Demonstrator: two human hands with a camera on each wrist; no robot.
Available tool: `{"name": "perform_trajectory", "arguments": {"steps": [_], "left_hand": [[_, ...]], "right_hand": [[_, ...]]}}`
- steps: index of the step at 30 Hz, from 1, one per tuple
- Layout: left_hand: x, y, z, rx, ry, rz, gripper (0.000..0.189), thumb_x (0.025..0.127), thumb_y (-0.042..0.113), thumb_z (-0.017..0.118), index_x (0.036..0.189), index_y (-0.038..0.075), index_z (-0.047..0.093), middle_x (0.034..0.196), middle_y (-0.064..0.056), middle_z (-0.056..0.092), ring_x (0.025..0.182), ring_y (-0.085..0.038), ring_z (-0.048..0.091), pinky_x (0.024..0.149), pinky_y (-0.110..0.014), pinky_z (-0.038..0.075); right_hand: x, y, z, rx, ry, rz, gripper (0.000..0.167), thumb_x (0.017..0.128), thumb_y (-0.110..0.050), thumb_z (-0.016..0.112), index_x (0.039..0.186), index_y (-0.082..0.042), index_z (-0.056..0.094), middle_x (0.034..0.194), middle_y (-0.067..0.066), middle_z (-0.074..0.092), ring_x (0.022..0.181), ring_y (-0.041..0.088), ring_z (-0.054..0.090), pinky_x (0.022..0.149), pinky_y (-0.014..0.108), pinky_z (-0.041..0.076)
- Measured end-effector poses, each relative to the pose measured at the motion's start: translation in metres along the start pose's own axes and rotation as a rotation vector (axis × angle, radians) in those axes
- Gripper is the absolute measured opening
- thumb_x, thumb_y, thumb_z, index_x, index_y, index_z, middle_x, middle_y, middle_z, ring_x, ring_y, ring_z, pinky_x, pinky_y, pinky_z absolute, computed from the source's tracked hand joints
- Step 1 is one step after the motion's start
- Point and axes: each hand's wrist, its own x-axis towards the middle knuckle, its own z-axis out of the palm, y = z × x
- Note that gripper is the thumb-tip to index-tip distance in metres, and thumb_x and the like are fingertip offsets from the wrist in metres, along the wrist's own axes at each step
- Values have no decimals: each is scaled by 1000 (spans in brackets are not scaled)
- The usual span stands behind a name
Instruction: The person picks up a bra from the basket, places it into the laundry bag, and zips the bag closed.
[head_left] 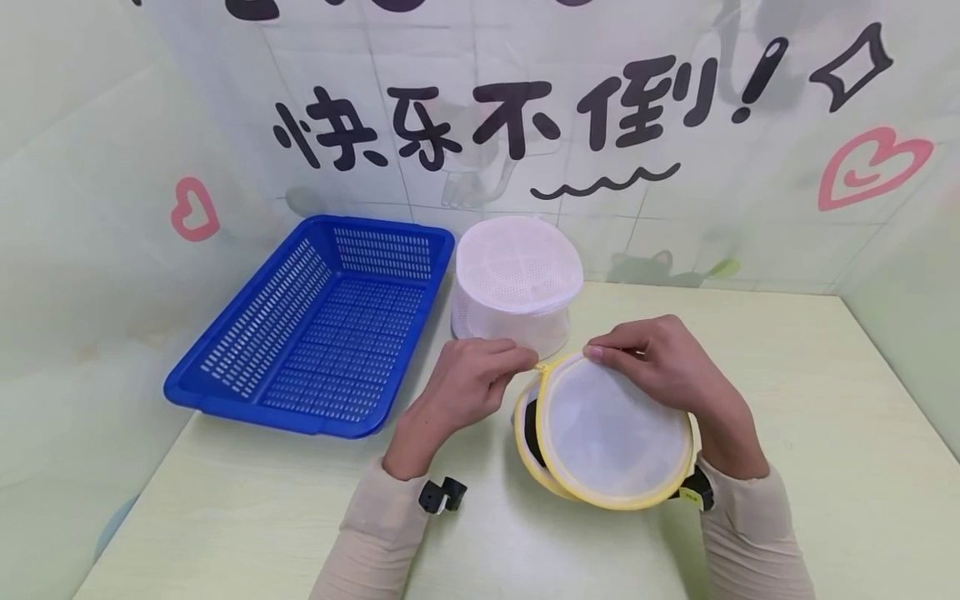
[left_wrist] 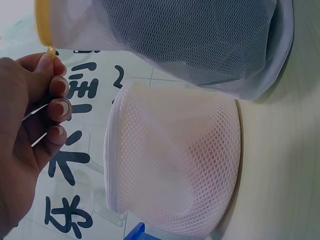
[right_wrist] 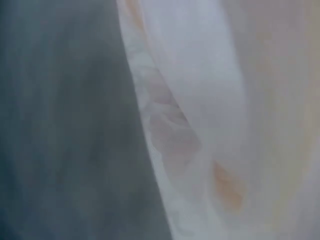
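The left hand (head_left: 472,379) pinches the zipper pull (left_wrist: 51,51) in its fingertips. The right hand (head_left: 663,367) grips the yellow-rimmed bag (head_left: 615,433) by its edge, seemingly to steady it.

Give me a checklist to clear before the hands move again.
1. Left hand on the yellow zipper pull: ok, fingertips pinch it.
2. Right hand holding the round, yellow-rimmed white mesh bag: ok, gripping its upper edge.
3. Dark contents inside the bag: ok, dark shows between the yellow rims.
4. Zipper fully closed: cannot tell, much of its track is hidden.
5. Blue rectangular plastic basket apart from the bag: ok, it stands to the left.
6. Right wrist view sharp: not ok, it is blurred.
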Motion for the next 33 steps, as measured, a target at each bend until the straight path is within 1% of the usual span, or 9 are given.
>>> {"name": "perform_trajectory", "arguments": {"steps": [12,19,26,30,33], "left_hand": [[0,0,-1,3,-10,-5,25,85,-6,57,88,16,69,71,7,58,57,-7,48,47,-23,36],[1,0,0,11,0,0,25,84,-6,58,88,16,69,71,6,59,57,-8,49,47,-23,36],[1,1,2,30,14,-11,24,84,-5,58,86,15,71,70,6,58,59,-9,51,47,-24,38],[1,1,2,36,12,-7,25,84,-5,58,87,16,70,68,7,56,57,-8,50,47,-23,37],[1,1,1,37,10,-3,26,84,-5,57,87,17,70,67,7,55,56,-8,47,47,-23,36]], "right_hand": [[1,0,-2,-20,4,7,9,85,-13,73,89,-19,79,80,-16,69,69,3,62,63,17,45],[-1,2,-3,-10,14,22,9,85,-13,73,90,-18,79,81,-15,70,69,3,62,63,16,45],[-1,4,-2,-11,21,22,8,85,-14,74,89,-17,79,81,-13,70,70,3,63,62,16,45],[-1,4,-3,-16,20,22,8,85,-14,73,89,-17,79,81,-13,70,70,3,63,62,16,45],[-2,4,-4,-27,33,41,8,85,-14,73,89,-18,78,80,-14,70,69,3,63,61,16,46]]}}
